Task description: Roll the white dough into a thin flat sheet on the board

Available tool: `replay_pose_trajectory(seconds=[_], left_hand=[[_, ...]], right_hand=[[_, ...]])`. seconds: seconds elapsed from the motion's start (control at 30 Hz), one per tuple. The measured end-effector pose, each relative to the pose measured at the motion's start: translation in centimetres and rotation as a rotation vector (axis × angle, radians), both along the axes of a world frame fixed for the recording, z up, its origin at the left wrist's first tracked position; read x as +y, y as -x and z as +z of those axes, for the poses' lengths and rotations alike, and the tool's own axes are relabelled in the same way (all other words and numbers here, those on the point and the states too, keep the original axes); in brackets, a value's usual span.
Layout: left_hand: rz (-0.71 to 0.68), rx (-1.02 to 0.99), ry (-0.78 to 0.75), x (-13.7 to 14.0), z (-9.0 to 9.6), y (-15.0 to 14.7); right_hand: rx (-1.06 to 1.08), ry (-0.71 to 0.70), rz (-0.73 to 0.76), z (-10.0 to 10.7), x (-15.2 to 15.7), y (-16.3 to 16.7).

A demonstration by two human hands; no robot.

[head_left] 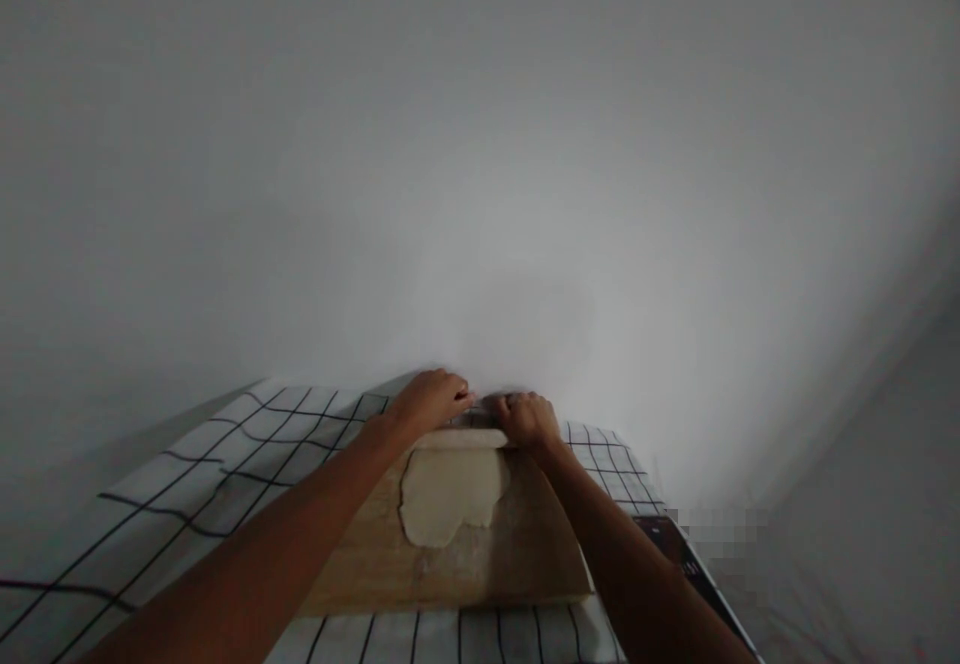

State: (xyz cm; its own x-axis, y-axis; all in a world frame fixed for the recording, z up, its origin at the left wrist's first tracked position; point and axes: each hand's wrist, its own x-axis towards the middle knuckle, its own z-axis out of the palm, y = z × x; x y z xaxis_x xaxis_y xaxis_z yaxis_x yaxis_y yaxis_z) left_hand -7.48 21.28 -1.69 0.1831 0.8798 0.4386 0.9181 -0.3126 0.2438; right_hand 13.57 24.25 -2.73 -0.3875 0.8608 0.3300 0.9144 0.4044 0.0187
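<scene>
A flat, irregular sheet of pale dough (450, 499) lies on a wooden board (375, 574). Along its far side runs a pale, rounded strip (461, 439); whether this is rolled dough or a rolling pin I cannot tell. My left hand (433, 394) is at the far left of the strip, fingers curled closed. Across a small gap, my right hand (529, 416) is closed too, by the strip's right end. What either hand grips, if anything, is hidden. Both forearms reach over the sides of the board.
A white cloth (247, 484) with black grid lines covers the table under the board. Close behind the hands rises a plain pale wall (480, 194). Near the table's right edge lies a dark, flat device (667, 539), partly covered by my right forearm.
</scene>
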Motion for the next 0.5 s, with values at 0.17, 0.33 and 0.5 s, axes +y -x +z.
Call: replay_pose_trajectory(seconds=[0.17,0.33,0.5], left_hand=[[-0.032,0.014,0.123,0.7,-0.4,0.2],[0.013,0.043,0.132,-0.3,-0.4,-0.2],[0.104,0.125,0.127,-3.0,-0.7,-1.2]], right_hand=[[0.015,0.023,-0.007,-0.7,-1.8,-0.5],[0.033,0.014,0.034,-0.6,-3.5,-0.9],[0.075,-0.036,0.083,-1.1,-5.8,-2.1]])
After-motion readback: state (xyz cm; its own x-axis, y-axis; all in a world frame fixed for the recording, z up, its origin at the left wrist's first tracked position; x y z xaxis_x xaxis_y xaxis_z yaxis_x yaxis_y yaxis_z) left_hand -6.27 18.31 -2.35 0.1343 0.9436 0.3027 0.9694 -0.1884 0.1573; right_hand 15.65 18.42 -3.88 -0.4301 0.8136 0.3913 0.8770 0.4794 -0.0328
